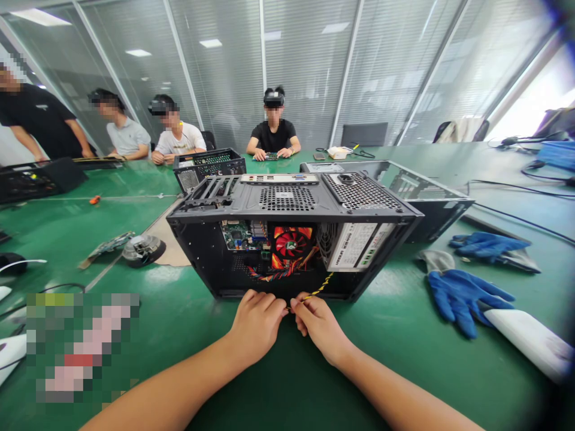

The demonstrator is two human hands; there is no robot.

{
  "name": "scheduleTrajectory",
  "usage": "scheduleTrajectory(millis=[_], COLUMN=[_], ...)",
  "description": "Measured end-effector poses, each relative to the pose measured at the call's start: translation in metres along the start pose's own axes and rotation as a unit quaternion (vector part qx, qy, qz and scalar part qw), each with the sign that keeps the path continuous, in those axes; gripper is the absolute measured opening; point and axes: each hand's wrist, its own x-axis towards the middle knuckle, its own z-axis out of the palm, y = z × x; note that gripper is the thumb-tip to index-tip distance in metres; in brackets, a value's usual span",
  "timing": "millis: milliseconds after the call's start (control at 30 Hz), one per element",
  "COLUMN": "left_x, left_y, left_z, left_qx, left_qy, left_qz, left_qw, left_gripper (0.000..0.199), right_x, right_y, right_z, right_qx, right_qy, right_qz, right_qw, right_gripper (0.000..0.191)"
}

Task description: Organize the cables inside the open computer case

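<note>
An open black computer case (287,209) lies on the green table with its open side facing me. Inside it are a red fan (290,244), a circuit board (245,235) and a power supply (359,246) with a white label. A twisted yellow-and-black cable (322,286) runs out from below the power supply. In front of the case, my right hand (317,323) pinches this cable between thumb and fingers. Close beside it, my left hand (259,320) is closed at the cable's thin end, which its fingers mostly hide.
Blue gloves (465,296) and a white device (532,341) lie at the right. A round metal part (142,248) rests at the left. Another case (431,203) stands behind on the right. Several people sit or stand across the table (179,335).
</note>
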Motion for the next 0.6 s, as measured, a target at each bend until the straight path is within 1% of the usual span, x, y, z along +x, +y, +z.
scheduleTrajectory(millis=[167,233,433,600], left_x=[-0.0003,-0.0007,-0.0009,-0.0002], left_y=[-0.0001,0.0,0.0005,0.0006], left_z=[0.0016,0.0022,0.0014,-0.0001], left_qx=[-0.02,-0.026,-0.043,-0.052], left_qy=[-0.033,-0.037,-0.037,-0.007], left_qz=[-0.017,-0.021,-0.026,-0.025], left_qw=[0.999,0.999,0.998,0.998], left_gripper=[0.021,0.022,0.022,0.023], right_x=[-0.0002,0.0001,0.0002,-0.0006], right_y=[0.0005,0.0017,0.003,-0.0001], right_z=[-0.0006,-0.001,-0.0023,-0.001], right_qx=[-0.018,-0.026,-0.033,-0.009], right_qy=[-0.009,-0.011,-0.01,-0.003], right_qz=[-0.011,-0.015,-0.018,-0.009], right_qw=[1.0,0.999,0.999,1.0], right_gripper=[0.038,0.038,0.04,0.043])
